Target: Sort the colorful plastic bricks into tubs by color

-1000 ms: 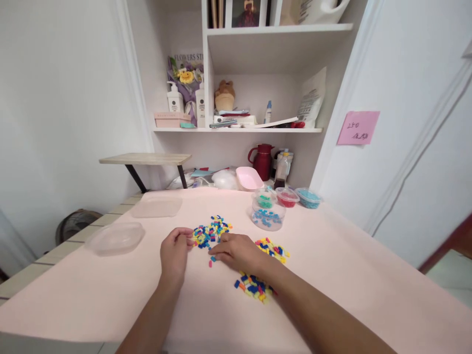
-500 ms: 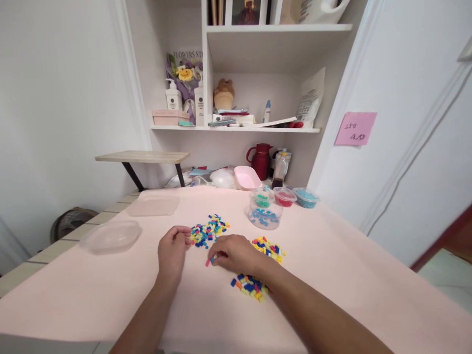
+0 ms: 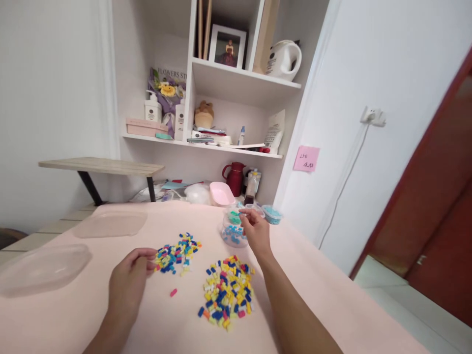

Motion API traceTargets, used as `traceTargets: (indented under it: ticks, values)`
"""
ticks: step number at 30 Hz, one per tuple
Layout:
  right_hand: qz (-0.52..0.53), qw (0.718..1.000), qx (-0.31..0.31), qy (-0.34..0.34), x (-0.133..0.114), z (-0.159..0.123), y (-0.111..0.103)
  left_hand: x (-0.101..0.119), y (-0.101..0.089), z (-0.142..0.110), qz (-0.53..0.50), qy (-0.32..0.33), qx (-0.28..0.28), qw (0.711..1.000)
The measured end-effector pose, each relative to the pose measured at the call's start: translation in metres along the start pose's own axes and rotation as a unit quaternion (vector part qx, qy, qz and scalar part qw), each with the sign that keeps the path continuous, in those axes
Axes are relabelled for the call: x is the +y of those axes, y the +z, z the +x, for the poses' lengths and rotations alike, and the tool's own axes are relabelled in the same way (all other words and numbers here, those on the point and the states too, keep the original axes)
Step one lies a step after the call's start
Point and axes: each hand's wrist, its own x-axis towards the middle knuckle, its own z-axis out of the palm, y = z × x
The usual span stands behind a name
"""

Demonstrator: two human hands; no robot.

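Observation:
Beside the left end of a pile of small multicoloured building bricks point(image 3: 177, 253), my left hand point(image 3: 130, 275) rests with its fingers stretched out and slightly apart, tips touching the nearest bricks. My right hand point(image 3: 257, 235) is raised over the clear tubs, thumb and forefinger pinched on what looks like a small blue brick, mostly hidden by the fingertips. Below those fingers are a tub with green bricks point(image 3: 233, 217) and a round tub with blue bricks point(image 3: 233, 235). A larger mixed pile point(image 3: 229, 290) lies nearer me, and a single pink brick point(image 3: 173, 292) sits apart.
Two clear plastic lids or trays point(image 3: 47, 268) lie at the left of the pink-covered table. A tub of light blue pieces point(image 3: 272, 214) stands at the back right. Behind are a pink basin point(image 3: 221, 193), a red jug point(image 3: 234, 179) and a small wooden stand point(image 3: 101, 166).
My right hand has moved from between the piles to the tubs at the back, uncovering the larger pile. My left hand stays at the far pile. The camera view has shifted right and upward.

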Motion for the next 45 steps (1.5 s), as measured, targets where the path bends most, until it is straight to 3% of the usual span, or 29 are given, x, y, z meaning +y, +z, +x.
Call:
traceTargets:
  ticks: [3, 9, 12, 14, 17, 20, 23, 28, 33, 39, 45]
  values:
    - [-0.057, 0.998, 0.020, -0.018, 0.011, 0.005, -0.001, -0.001, 0.001, 0.000, 0.002, 0.004, -0.005, 1.000]
    - [-0.076, 0.996, -0.024, -0.046, 0.014, 0.003, 0.001, -0.005, 0.001, 0.000, 0.002, 0.023, -0.009, 1.000]
    - [-0.085, 0.988, -0.096, -0.084, 0.010, -0.008, 0.012, -0.006, -0.001, 0.000, 0.025, 0.039, -0.008, 0.999]
    - [-0.105, 0.966, -0.200, -0.130, 0.008, -0.021, 0.025, -0.007, -0.001, -0.001, 0.078, 0.083, -0.007, 0.994]
    - [-0.154, 0.900, -0.359, -0.192, 0.005, -0.043, 0.045, -0.013, 0.000, -0.001, 0.179, 0.180, -0.039, 0.967]
    - [-0.224, 0.842, -0.435, -0.226, 0.003, -0.059, 0.059, -0.022, 0.005, -0.001, 0.265, 0.217, -0.102, 0.934]
    - [-0.277, 0.819, -0.440, -0.243, 0.001, -0.063, 0.064, -0.029, 0.009, -0.002, 0.349, 0.241, -0.148, 0.893]
    - [-0.264, 0.840, -0.434, -0.190, -0.001, -0.053, 0.057, -0.031, 0.012, -0.007, 0.456, 0.254, -0.180, 0.834]
    - [-0.246, 0.869, -0.404, -0.147, -0.003, -0.049, 0.052, -0.030, 0.012, -0.011, 0.485, 0.251, -0.176, 0.819]
    - [-0.232, 0.844, -0.456, -0.160, -0.007, -0.056, 0.055, -0.031, 0.013, -0.013, 0.500, 0.260, -0.177, 0.807]
    - [-0.222, 0.855, -0.440, -0.160, -0.009, -0.056, 0.054, -0.034, 0.015, -0.011, 0.482, 0.279, -0.159, 0.815]
